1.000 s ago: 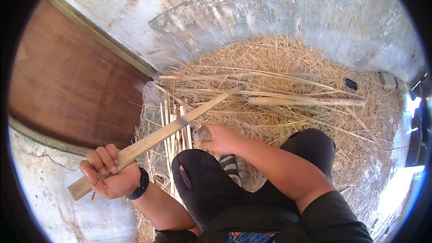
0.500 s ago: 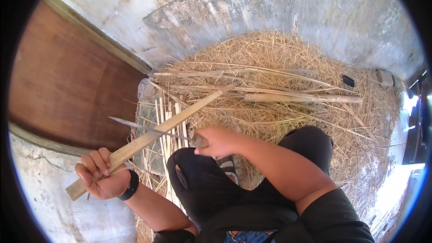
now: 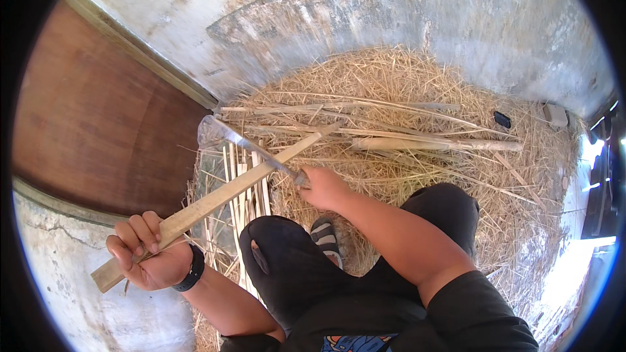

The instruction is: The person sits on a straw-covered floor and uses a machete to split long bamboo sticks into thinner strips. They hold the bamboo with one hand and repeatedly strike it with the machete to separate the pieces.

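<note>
One long, flat bamboo slat (image 3: pixel 225 190) slanting across the space left of and beyond the torn left knee (image 3: pixel 280 241), near end well to the left of that knee, far end beyond it and somewhat to its right. Left hand (image 3: pixel 151 254) to the left of the knee, grip clenched around the slat close to its near end, with a dark wristband (image 3: pixel 192 270) on the wrist behind. Right hand (image 3: pixel 324 189) beyond the knee and to its right, grip grasping a long-bladed knife (image 3: pixel 248 145) by the handle. Blade angled away and to the left, crossing the slat beyond the knee; contact between the two impossible to tell from this view. Several thin, pale strips (image 3: pixel 241 207) just left of the knee and beyond it, partly hidden by the slat. Strapped sandal (image 3: pixel 326 240) on a foot to the right of the knee. Loose straw (image 3: pixel 391 85) spread beyond the knee and off to the right, with one thicker bamboo piece (image 3: pixel 430 144) lying on top. Small dark oblong object (image 3: pixel 502 119) and pale boxlike object (image 3: pixel 555 115) far beyond the knee, to the right. Brown wooden panel (image 3: pixel 104 117) well to the knee's left.
</note>
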A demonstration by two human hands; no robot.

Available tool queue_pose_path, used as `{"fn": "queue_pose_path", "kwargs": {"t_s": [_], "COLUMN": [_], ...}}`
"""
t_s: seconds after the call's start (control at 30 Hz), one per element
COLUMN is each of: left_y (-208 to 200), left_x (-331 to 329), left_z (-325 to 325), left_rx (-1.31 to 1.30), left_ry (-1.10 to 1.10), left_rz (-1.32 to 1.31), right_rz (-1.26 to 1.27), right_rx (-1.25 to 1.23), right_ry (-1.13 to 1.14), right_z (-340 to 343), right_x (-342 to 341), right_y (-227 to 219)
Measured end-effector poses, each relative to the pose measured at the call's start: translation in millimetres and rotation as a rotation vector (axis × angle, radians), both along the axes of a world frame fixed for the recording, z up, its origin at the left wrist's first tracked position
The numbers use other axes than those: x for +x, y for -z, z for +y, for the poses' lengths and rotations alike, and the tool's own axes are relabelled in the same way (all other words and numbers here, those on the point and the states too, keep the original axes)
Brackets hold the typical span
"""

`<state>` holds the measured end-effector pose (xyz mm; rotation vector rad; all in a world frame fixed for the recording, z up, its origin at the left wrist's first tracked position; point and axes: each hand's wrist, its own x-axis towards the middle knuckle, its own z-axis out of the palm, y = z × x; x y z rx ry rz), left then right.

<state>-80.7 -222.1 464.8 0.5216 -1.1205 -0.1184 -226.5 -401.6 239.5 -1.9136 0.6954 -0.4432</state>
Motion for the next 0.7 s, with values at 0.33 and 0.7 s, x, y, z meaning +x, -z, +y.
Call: {"fn": "queue_pose_path", "kwargs": {"t_s": [0.33, 0.7], "left_y": [-6, -6], "left_x": [-22, -23], "left_z": [-2, -2], "left_rx": [0.048, 0.06], "left_ry": [0.108, 0.141], "left_rz": [-0.095, -0.102], "right_rz": [-0.099, -0.144], "right_rx": [-0.093, 0.015], "right_ry": [-0.202, -0.306], "right_z": [-9, -5], "right_x": [-3, -9], "right_y": [-19, -34]}}
